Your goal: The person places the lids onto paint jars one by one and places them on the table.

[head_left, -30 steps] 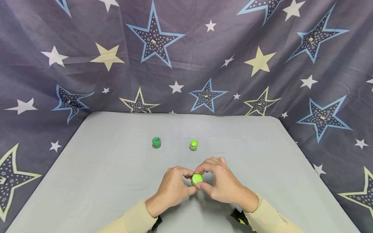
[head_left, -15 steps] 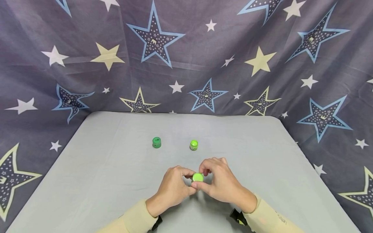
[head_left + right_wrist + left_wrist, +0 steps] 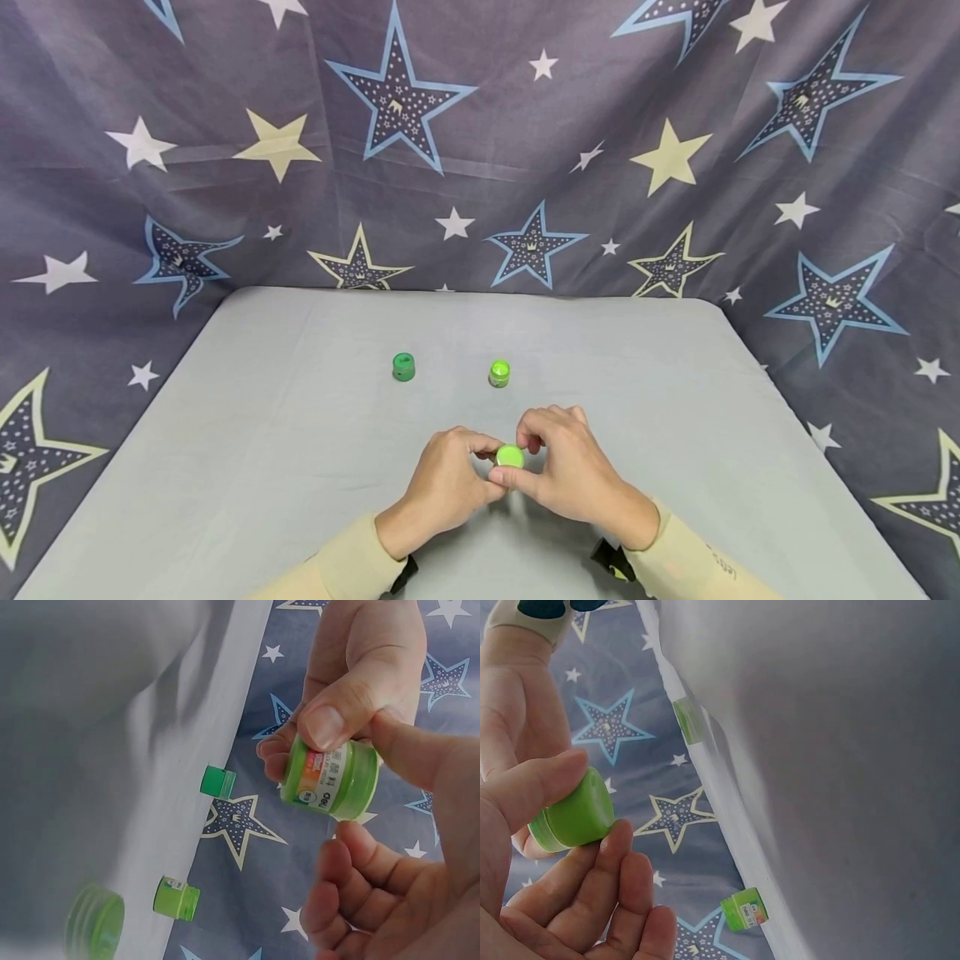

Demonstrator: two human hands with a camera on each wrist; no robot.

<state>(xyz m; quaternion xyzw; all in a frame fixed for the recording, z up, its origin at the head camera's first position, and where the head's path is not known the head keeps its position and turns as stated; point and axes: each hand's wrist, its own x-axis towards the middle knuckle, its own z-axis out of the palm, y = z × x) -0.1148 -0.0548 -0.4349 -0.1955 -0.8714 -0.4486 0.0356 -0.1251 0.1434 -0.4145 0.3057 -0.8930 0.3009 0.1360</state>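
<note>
My left hand (image 3: 446, 479) grips a small light-green jar (image 3: 319, 780) round its body, thumb pressed over its printed label in the right wrist view. On the jar's lid (image 3: 510, 456) lies the thumb of my right hand (image 3: 577, 467); its index fingertip is right at the opposite edge. The jar's base (image 3: 592, 802) shows between left thumb and index finger in the left wrist view. A second light-green jar (image 3: 498, 374) stands beyond the hands. To its left is a dark-green jar (image 3: 403, 367).
A blurred green ridged ring (image 3: 94, 922), like a screw lid, lies at the lower left of the right wrist view; in the head view it is hidden. The grey table (image 3: 262, 433) ends at a star-patterned curtain (image 3: 480, 150) behind and at both sides.
My right thumb has slid left along the lid's near edge, and my right index finger has drawn back to the right. The left hand has kept its place.
</note>
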